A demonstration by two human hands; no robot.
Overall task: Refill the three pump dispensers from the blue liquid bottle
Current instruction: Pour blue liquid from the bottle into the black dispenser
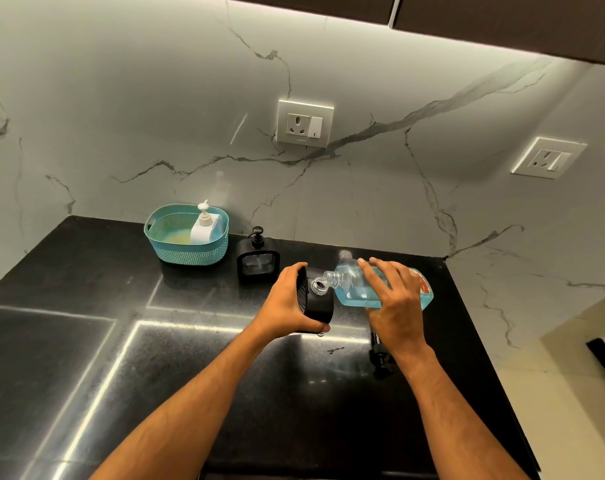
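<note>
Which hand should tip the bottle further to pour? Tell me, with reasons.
Right. The right hand already grips the blue liquid bottle, neck over the black dispenser. The left hand holds that dispenser steady.

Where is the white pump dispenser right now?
In the head view, the white pump dispenser stands inside the teal basket at the back left of the counter, against the marble wall, left of the black pump dispenser.

Left arm: I'm reaching it forward, forearm bare, wrist straight.
Left hand (290,299): I'm curling its fingers (299,270) and thumb in a grip.
Right arm: I'm extending it forward.
Right hand (393,299): I'm holding it palm down, its fingers (377,271) wrapping in a grip.
</note>
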